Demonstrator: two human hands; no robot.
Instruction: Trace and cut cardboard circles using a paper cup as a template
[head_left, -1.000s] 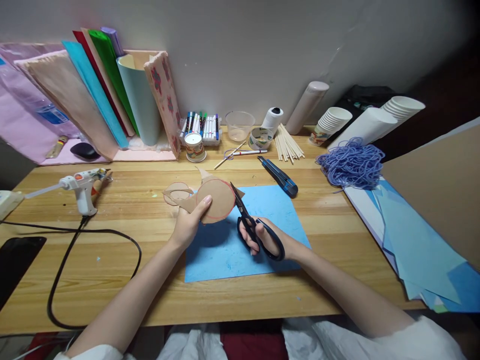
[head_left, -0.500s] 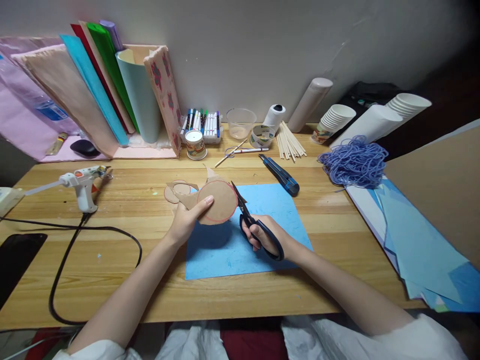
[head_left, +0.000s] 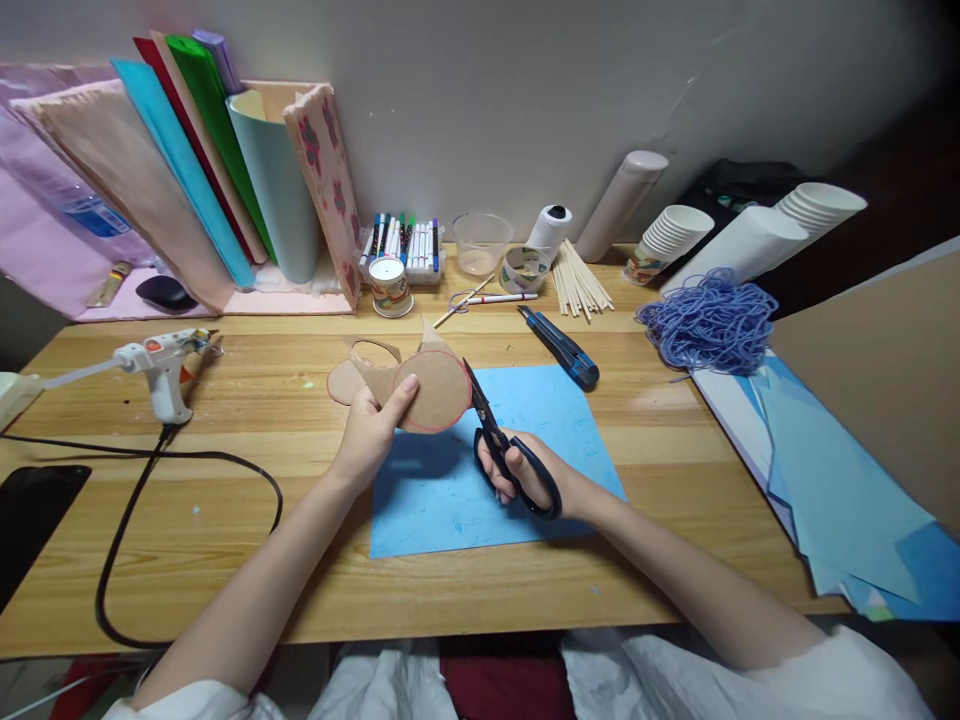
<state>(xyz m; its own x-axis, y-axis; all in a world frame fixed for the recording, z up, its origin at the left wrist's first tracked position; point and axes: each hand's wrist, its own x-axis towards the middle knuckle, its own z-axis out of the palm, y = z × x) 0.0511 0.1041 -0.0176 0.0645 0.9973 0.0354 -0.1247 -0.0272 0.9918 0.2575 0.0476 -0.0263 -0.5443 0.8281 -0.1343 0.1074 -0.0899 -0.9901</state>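
Observation:
My left hand (head_left: 373, 425) pinches a piece of brown cardboard (head_left: 437, 392), thumb on top, above the table. A red line traces a circle on it, and a strip with a round cut-out trails off to the left. In my right hand (head_left: 525, 468) is a pair of black scissors (head_left: 491, 430), fingers through the handles. Their blades point up and away, touching or very near the circle's right edge. Behind the strip, partly hidden, a cut cardboard disc (head_left: 343, 384) lies on the table. Beneath both hands is a blue sheet (head_left: 480, 500).
A blue utility knife (head_left: 559, 348) lies beyond the sheet. At the left stands a white glue gun (head_left: 163, 370) with its black cable looping forward. Wooden sticks (head_left: 580, 284), markers (head_left: 405, 245), paper cups (head_left: 675, 238) and purple cord (head_left: 709, 320) line the back and right.
The cardboard has turned and risen slightly in my left hand, so its cut-out strip now shows more openly. The scissors have shifted a little left along the circle's edge.

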